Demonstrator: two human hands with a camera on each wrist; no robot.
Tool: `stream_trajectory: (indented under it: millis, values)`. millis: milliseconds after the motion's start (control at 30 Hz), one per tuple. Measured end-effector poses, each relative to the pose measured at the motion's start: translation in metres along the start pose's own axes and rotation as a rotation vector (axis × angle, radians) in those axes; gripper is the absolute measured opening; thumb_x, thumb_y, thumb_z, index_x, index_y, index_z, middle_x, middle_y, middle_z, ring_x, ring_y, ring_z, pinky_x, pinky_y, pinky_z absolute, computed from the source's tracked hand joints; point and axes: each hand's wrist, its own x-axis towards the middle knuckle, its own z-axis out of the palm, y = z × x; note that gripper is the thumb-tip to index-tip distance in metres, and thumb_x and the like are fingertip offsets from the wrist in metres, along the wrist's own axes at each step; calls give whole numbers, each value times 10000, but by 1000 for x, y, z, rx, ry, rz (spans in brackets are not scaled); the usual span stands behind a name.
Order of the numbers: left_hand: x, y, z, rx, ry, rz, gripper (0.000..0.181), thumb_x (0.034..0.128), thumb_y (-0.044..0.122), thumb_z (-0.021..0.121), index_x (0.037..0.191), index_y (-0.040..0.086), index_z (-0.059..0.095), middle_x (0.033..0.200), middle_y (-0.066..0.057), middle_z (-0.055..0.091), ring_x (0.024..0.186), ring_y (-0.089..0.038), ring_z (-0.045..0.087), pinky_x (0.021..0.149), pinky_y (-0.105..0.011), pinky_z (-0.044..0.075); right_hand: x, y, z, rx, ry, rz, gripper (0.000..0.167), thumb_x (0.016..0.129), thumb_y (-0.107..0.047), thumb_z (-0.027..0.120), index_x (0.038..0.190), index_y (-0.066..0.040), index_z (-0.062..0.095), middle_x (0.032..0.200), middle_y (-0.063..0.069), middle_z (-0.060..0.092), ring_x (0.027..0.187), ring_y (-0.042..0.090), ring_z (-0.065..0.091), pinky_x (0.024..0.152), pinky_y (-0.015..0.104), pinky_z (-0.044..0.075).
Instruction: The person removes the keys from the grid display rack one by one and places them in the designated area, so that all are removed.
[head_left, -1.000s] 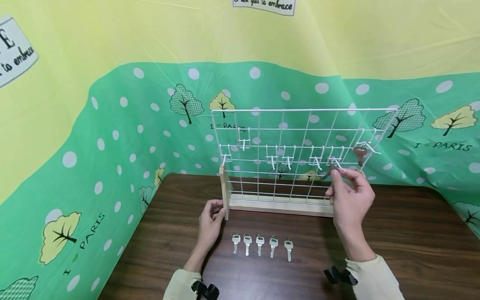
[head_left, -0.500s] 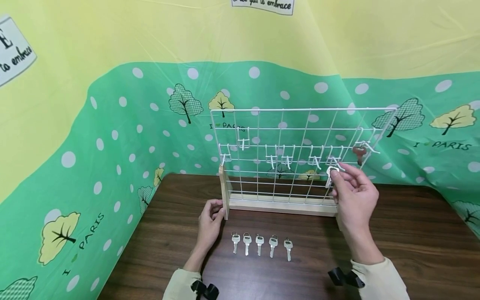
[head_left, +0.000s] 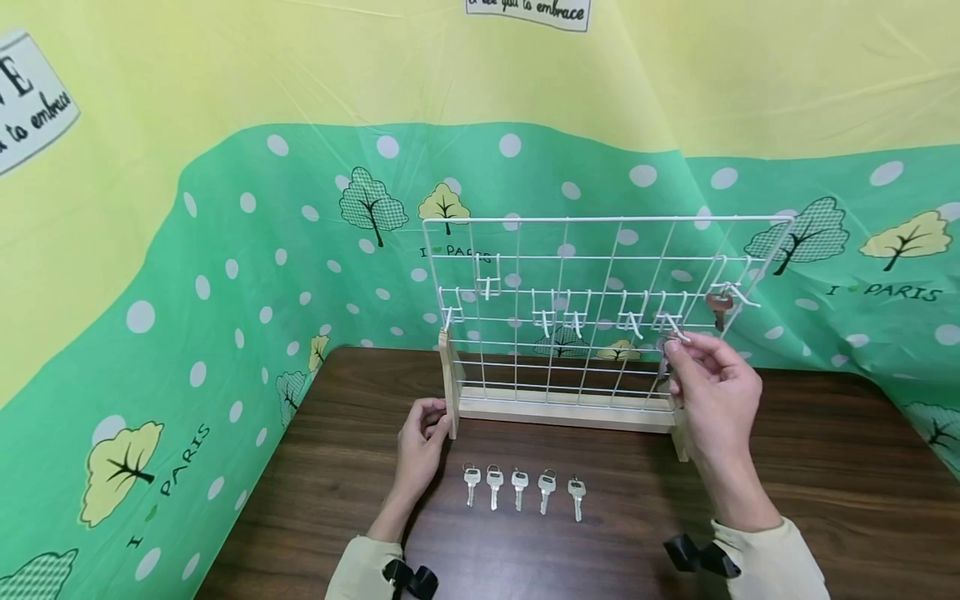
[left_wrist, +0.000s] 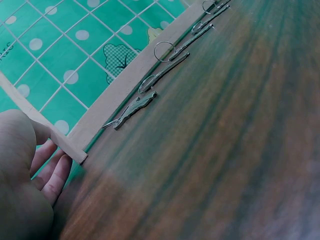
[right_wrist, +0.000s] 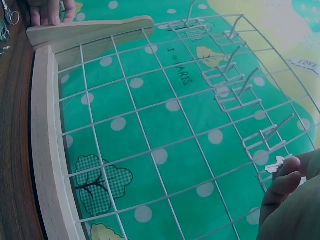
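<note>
My right hand (head_left: 718,404) pinches a small silver key (right_wrist: 273,166) between thumb and fingers. It is at a white wire hook (head_left: 671,323) on the right part of the grid rack (head_left: 592,220); whether its ring is on the hook, I cannot tell. My left hand (head_left: 420,446) holds the rack's wooden left end piece (head_left: 449,379), thumb in front and fingers behind, as the left wrist view also shows. A reddish-brown key (head_left: 719,308) hangs from the rightmost hook. Several silver keys (head_left: 520,482) with rings lie in a row on the table before the rack.
More white hooks (head_left: 575,321) sit along the grid, with one higher hook (head_left: 487,287) at the left. A pale wooden bar (head_left: 562,412) forms the rack's base on the dark wooden table (head_left: 337,500). Patterned green and yellow cloth (head_left: 247,333) stands behind and to the left.
My right hand has shifted slightly right and down near the same hook, and the key it pinches has turned so it hangs more upright. The left hand has stayed in place.
</note>
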Motion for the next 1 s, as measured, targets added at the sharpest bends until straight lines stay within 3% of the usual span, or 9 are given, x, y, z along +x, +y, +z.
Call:
stream_trajectory:
  millis: [200, 267, 400, 500, 667, 800, 1000]
  values:
    - [1, -18, -2, -33, -4, 164, 164, 1064, 64, 733, 1203, -4, 678, 1170, -161, 750, 1092, -110, 718, 869, -202, 580, -2, -3, -3, -14, 2, -4, 78, 957, 61, 819, 1022, 89, 784, 816, 51, 780, 487, 93, 539, 429, 164, 435]
    - [1, -19, -3, -42, -6, 175, 172, 1069, 101, 736, 1205, 11, 682, 1170, -148, 750, 1096, -104, 716, 868, -206, 583, -3, -4, -3, -21, 1, -7, 88, 958, 56, 821, 1024, 100, 781, 816, 53, 777, 490, 98, 534, 429, 163, 429]
    - [1, -14, -2, -20, -1, 135, 175, 1061, 75, 734, 1206, -6, 677, 1175, -160, 751, 1101, -95, 714, 879, -204, 586, -5, -6, -4, -22, -1, -19, 99, 954, 66, 823, 1023, 119, 775, 814, 56, 770, 489, 103, 525, 429, 163, 419]
    - [1, -7, -1, 0, -3, 58, 177, 1048, 9, 722, 1211, -34, 667, 1196, -186, 746, 1114, -125, 719, 899, -202, 583, -7, -8, -5, -9, 1, -27, 92, 954, 73, 818, 1008, 129, 769, 806, 58, 768, 482, 103, 523, 426, 163, 417]
    - [0, 5, 0, 10, -9, -38, 190, 1050, -38, 703, 1232, -66, 657, 1243, -225, 735, 1170, -286, 724, 942, -248, 586, -8, -9, -6, 11, 13, -19, 65, 953, 69, 817, 986, 111, 779, 795, 62, 764, 470, 107, 518, 415, 169, 405]
    - [0, 6, 0, 16, -4, -29, 195, 1054, -46, 697, 1240, -82, 655, 1249, -244, 732, 1177, -337, 723, 938, -268, 594, -8, -10, -7, 15, 24, 0, 43, 950, 65, 822, 980, 79, 795, 804, 61, 774, 463, 108, 524, 410, 175, 401]
    - [-1, 0, -1, 6, 0, 76, 170, 1051, -2, 715, 1206, -51, 664, 1190, -198, 748, 1105, -133, 723, 895, -189, 568, -10, -11, -7, 30, 24, -15, 36, 962, 76, 802, 982, 99, 785, 810, 63, 776, 458, 99, 537, 405, 171, 401]
